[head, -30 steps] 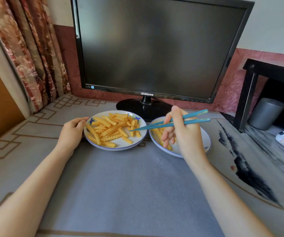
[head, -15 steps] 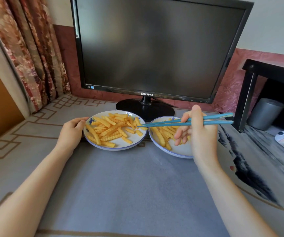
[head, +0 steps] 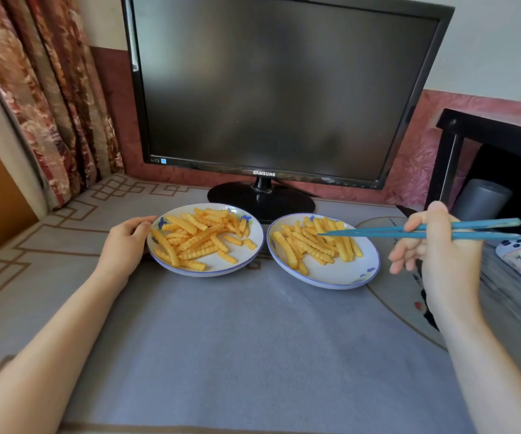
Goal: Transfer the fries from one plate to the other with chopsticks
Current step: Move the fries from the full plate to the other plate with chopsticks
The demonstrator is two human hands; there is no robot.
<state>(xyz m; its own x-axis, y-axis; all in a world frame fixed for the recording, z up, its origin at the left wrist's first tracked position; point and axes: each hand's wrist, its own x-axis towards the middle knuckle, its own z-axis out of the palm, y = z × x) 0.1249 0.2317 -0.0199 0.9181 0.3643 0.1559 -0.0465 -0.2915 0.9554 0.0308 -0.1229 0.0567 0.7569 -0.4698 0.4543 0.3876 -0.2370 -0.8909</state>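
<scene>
Right hand [head: 441, 258] pinching chopsticks [head: 409, 235] has swung right; tips, empty, now over right plate [head: 340, 285]. Left hand [head: 124, 245] grips left plate [head: 209, 272] rim. Delivery likely done; many fries [head: 196, 238] remain.

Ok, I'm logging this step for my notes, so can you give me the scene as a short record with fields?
left hand: grips the rim of the left plate
right hand: holds the blue chopsticks
chopstick tips: close together over the right plate, no fry between them
fries: a pile on each plate
behind the plates: a dark monitor
</scene>
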